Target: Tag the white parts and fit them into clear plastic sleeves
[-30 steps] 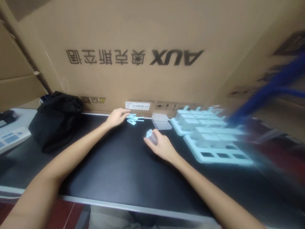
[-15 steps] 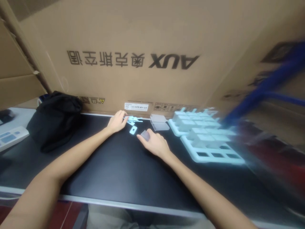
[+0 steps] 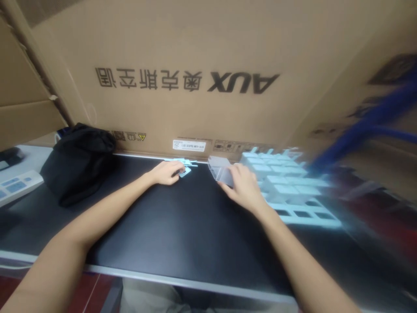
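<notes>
My left hand [image 3: 167,172] lies on the black table [image 3: 182,226] with its fingers curled onto a small pale blue flat piece [image 3: 185,172]. More such pieces [image 3: 182,162] lie in a little pile just behind it. My right hand [image 3: 243,187] rests its fingers on a group of clear plastic boxes [image 3: 220,169] at the back of the table. What those fingers grip is hidden. Right of that hand lie pale blue moulded trays [image 3: 293,187] with square pockets, blurred by motion.
A large cardboard box [image 3: 195,78] printed AUX stands upright along the table's back edge. A black bag [image 3: 78,158] sits at the left. A white keyed device [image 3: 16,184] lies at far left. A blue frame [image 3: 368,121] crosses the right side.
My right hand moved right and back, from the table's middle to the clear boxes; the small clear piece it held is out of sight. My left hand drew a blue piece slightly toward me.
</notes>
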{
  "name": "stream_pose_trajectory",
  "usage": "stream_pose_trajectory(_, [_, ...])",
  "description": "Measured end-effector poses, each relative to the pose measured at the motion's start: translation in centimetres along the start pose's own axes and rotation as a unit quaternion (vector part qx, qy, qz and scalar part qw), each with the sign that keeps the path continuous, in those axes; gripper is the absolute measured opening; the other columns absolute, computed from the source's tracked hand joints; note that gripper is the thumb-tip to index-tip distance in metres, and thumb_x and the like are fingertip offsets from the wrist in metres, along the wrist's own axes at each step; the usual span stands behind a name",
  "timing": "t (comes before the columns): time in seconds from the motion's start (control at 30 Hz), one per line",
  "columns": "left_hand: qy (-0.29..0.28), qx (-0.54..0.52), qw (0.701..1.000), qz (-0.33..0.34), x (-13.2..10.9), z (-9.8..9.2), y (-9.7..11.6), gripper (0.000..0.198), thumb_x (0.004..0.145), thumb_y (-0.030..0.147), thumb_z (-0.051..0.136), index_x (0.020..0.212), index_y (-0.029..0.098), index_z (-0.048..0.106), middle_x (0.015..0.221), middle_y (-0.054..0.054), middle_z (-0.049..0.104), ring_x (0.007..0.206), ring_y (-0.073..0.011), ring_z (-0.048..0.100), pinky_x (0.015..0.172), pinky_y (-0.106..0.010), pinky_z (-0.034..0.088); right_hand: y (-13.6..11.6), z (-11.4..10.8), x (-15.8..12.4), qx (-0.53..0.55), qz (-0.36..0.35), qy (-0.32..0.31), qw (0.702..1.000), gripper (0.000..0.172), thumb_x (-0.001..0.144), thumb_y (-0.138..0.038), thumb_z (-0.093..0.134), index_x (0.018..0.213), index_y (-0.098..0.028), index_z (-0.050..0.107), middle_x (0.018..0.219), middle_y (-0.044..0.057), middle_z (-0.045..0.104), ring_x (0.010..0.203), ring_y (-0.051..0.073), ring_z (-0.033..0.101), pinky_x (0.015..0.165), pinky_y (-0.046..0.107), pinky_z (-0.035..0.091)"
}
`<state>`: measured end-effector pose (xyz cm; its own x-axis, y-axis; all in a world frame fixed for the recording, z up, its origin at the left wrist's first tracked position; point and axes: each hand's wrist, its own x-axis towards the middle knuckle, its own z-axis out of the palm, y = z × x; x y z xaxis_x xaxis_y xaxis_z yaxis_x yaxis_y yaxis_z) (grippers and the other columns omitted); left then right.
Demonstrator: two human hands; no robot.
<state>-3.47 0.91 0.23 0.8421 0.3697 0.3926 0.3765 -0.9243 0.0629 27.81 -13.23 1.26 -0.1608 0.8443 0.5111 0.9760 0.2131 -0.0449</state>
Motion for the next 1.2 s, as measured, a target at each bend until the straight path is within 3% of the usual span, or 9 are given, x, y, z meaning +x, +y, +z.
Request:
stream_pose_trajectory(0.13, [0.0, 0.006, 1.0, -0.016, 0.0, 0.0, 0.1, 0.02, 0.086, 0.018, 0.05, 0.102, 0.021, 0.062, 0.105, -0.004, 0.071, 0.093, -0.0187, 0.067, 0.079, -0.029, 0.05, 1.5, 0.6, -0.3, -0.024, 0.007, 0.031, 0.999, 0.06, 0.094, -0.032, 0.05, 0.151, -0.017, 0.042, 0.137, 0.018, 0.061, 0.124, 0.037, 0.051, 0.102, 0.053, 0.043])
stream_pose_trajectory(0.27, [0.003, 0.01, 0.999, -0.036, 0.0, -0.2, 0.4, 0.02, 0.089, 0.02, 0.05, 0.104, 0.022, 0.063, 0.103, -0.003, 0.072, 0.09, -0.0178, 0.068, 0.077, -0.028, 0.049, 1.1, 1.4, -0.3, -0.044, 0.007, 0.044, 0.998, 0.068, 0.088, -0.023, 0.05, 0.155, -0.015, 0.037, 0.142, 0.02, 0.054, 0.128, 0.036, 0.047, 0.106, 0.052, 0.043])
stream_pose_trajectory(0.37, [0.001, 0.01, 0.999, -0.049, 0.0, -0.1, 0.4, 0.022, 0.088, 0.02, 0.051, 0.107, 0.022, 0.063, 0.099, -0.002, 0.073, 0.089, -0.0177, 0.068, 0.076, -0.028, 0.048, 0.8, 2.0, -0.1, -0.061, 0.01, 0.02, 0.998, 0.073, 0.088, -0.021, 0.046, 0.159, -0.011, 0.031, 0.139, 0.022, 0.052, 0.124, 0.036, 0.048, 0.104, 0.052, 0.045])
stream_pose_trajectory(0.5, [0.004, 0.0, 0.998, -0.061, 0.1, 0.1, 0.4, 0.021, 0.089, 0.019, 0.051, 0.106, 0.022, 0.063, 0.096, -0.001, 0.073, 0.087, -0.0171, 0.068, 0.074, -0.027, 0.048, 0.6, 2.2, 0.6, -0.082, 0.03, -0.03, 0.996, 0.072, 0.092, -0.027, 0.042, 0.16, -0.006, 0.028, 0.132, 0.024, 0.055, 0.117, 0.038, 0.052, 0.097, 0.052, 0.049])
stream_pose_trajectory(0.63, [0.006, -0.01, 0.998, -0.067, 0.2, 0.2, 0.5, 0.02, 0.089, 0.019, 0.051, 0.103, 0.022, 0.064, 0.099, -0.003, 0.073, 0.086, -0.017, 0.068, 0.074, -0.027, 0.049, 1.1, 1.9, 1.7, -0.053, 0.02, -0.04, 0.998, 0.063, 0.097, -0.033, 0.038, 0.152, -0.003, 0.036, 0.128, 0.025, 0.058, 0.122, 0.037, 0.054, 0.102, 0.049, 0.048])
stream_pose_trajectory(0.73, [0.002, -0.018, 0.997, -0.07, 0.3, 0.2, 0.4, 0.02, 0.089, 0.017, 0.051, 0.103, 0.022, 0.064, 0.1, -0.003, 0.072, 0.089, -0.0173, 0.068, 0.076, -0.027, 0.05, 1.7, 1.5, 2.3, -0.033, 0.024, -0.048, 0.998, 0.061, 0.102, -0.048, 0.033, 0.145, -0.006, 0.043, 0.129, 0.025, 0.059, 0.121, 0.036, 0.058, 0.102, 0.048, 0.048])
stream_pose_trajectory(0.87, [0.001, -0.026, 0.997, -0.077, 0.3, 0.4, 0.2, 0.02, 0.09, 0.019, 0.05, 0.104, 0.022, 0.064, 0.103, -0.003, 0.072, 0.094, -0.0181, 0.067, 0.081, -0.029, 0.051, 2.3, 1.0, 2.7, -0.04, 0.063, -0.117, 0.99, 0.066, 0.102, -0.064, 0.03, 0.14, -0.014, 0.049, 0.124, 0.021, 0.063, 0.104, 0.034, 0.066, 0.089, 0.045, 0.052])
stream_pose_trajectory(1.03, [0.0, -0.03, 0.997, -0.078, 0.4, 0.5, 0.3, 0.02, 0.091, 0.019, 0.05, 0.104, 0.022, 0.064, 0.107, -0.005, 0.071, 0.096, -0.0193, 0.066, 0.082, -0.031, 0.052, 3.4, 1.2, 3.6, -0.057, -0.064, -0.123, 0.989, 0.06, 0.102, -0.057, 0.037, 0.139, -0.012, 0.054, 0.123, 0.021, 0.059, 0.106, 0.033, 0.063, 0.092, 0.045, 0.051])
stream_pose_trajectory(1.2, [-0.004, -0.024, 0.996, -0.082, 0.5, 0.3, 0.5, 0.019, 0.09, 0.018, 0.051, 0.103, 0.022, 0.064, 0.101, -0.005, 0.069, 0.097, -0.0209, 0.064, 0.079, -0.031, 0.051, 4.3, 1.5, 4.6, -0.079, -0.152, -0.115, 0.978, 0.059, 0.102, -0.051, 0.041, 0.151, -0.02, 0.049, 0.138, 0.019, 0.06, 0.118, 0.035, 0.057, 0.093, 0.048, 0.049])
